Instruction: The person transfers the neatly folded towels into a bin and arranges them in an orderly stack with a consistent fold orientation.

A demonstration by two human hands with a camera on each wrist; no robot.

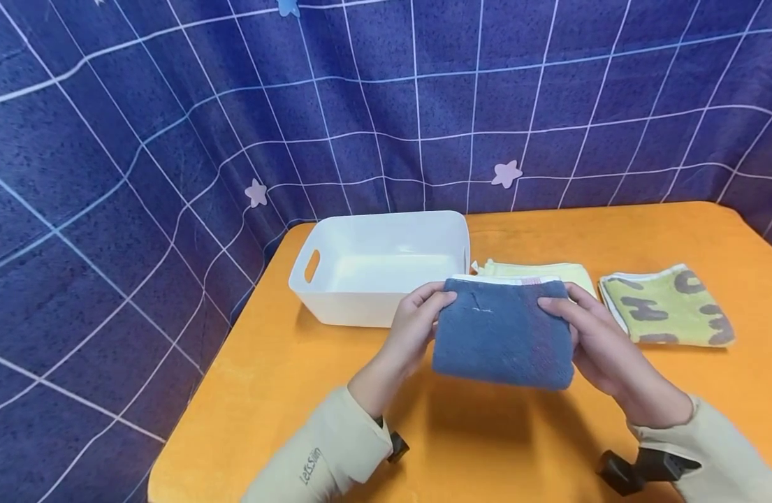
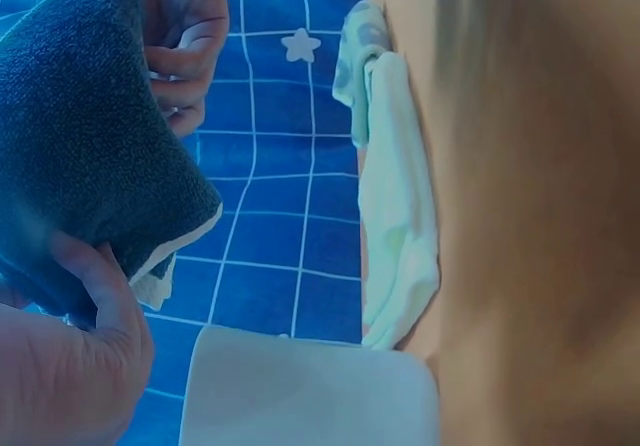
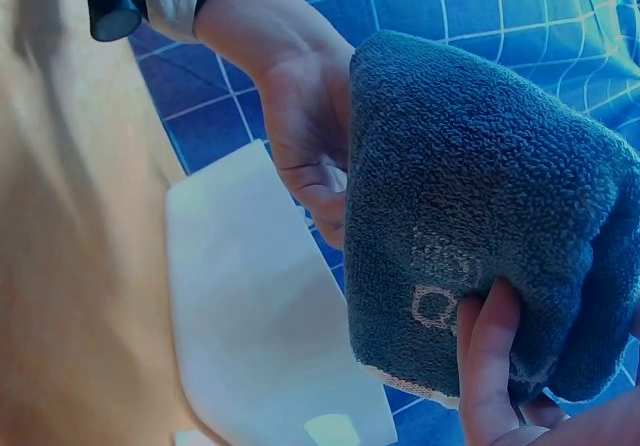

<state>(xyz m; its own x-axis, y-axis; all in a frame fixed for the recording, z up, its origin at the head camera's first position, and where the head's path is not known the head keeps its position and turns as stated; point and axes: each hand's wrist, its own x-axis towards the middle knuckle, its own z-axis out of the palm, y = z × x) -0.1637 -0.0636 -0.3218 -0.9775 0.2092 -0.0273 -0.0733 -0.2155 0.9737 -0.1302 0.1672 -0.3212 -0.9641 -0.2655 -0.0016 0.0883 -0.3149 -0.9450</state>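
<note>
Orange tabletop (image 1: 260,398): 2 hands (image 1: 417,321) (image 1: 602,342) grip towel (image 1: 505,342), ringlike motif (image 3: 434,308) visible only from right wrist.

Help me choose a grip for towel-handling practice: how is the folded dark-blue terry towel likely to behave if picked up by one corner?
The towel would probably flop, since its cloth bends beside the fingers of the right hand. Its looped pile suggests it is unlikely to be slippery. It may fall open, as separate layers show at its edge.

Beige sleeves (image 1: 328,447), one lettered, meet black wrist devices (image 1: 651,467)
</note>
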